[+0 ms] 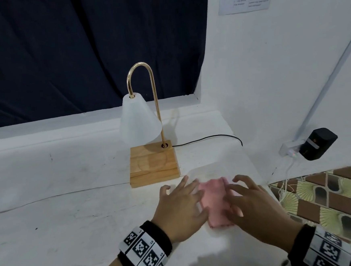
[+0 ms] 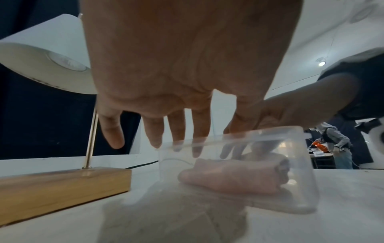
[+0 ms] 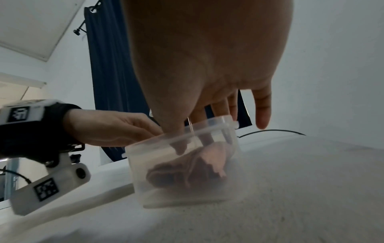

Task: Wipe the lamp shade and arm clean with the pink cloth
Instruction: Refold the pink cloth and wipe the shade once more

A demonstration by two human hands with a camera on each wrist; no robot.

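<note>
Lying folded in a clear plastic container [image 2: 270, 172] on the white counter [image 1: 71, 204], the pink cloth [image 1: 216, 205] sits just R of the lamp's wooden base [image 1: 154, 166]. Left hand [image 1: 180, 208] & right hand [image 1: 258, 208] hover over the container w/ fingers spread, gripping nothing. Frosted lamp shade [image 1: 137, 119] hangs from the curved brass arm [image 1: 155, 96] behind.
</note>
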